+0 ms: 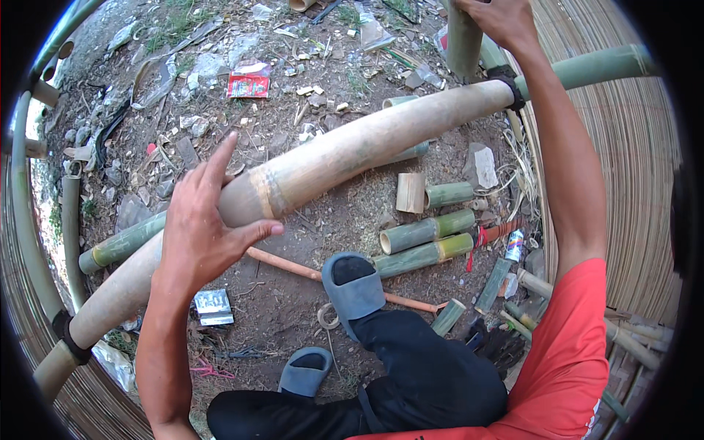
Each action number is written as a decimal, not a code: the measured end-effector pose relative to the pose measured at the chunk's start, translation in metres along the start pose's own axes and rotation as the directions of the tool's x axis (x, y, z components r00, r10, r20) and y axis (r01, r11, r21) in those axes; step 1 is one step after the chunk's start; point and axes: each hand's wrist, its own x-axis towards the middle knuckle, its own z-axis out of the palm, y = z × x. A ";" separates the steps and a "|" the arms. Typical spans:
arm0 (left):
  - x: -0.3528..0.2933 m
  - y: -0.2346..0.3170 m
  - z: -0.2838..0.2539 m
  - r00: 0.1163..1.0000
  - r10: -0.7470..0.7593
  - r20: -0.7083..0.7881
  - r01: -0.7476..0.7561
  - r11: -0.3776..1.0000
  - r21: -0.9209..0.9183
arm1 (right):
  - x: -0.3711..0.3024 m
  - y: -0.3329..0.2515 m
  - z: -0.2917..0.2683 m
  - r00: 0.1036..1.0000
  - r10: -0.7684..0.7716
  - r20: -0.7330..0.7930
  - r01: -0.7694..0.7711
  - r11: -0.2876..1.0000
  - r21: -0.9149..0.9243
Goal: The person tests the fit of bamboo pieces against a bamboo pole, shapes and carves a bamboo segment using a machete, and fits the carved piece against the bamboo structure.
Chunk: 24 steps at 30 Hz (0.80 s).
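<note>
A long, pale bamboo pole (381,136) crosses in front of me, slanting from lower left to upper right. My left hand (196,227) rests against it beside a ringed node, with thumb and index finger stretched well apart. At the top edge of the head view, my right hand (504,23) grips the upper part of an upright green bamboo post (463,48); its fingertips are partly cut off by the frame. Dark binding (507,84) wraps the joint at the pole's right end, and another dark band (67,339) circles its left part.
Cut green bamboo pieces (411,235) lie on the littered dirt ground beyond my sandals (353,286). Near them are an orange-brown rod (286,264), a machete-like tool with red cord (499,232) and a small can (515,246). Slatted bamboo panels (623,169) stand at the right.
</note>
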 end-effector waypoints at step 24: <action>0.025 -0.005 -0.006 0.984 -0.102 0.148 0.103 0.995 0.005 | 0.077 0.234 0.289 0.712 0.592 0.376 -0.327 0.754 -0.569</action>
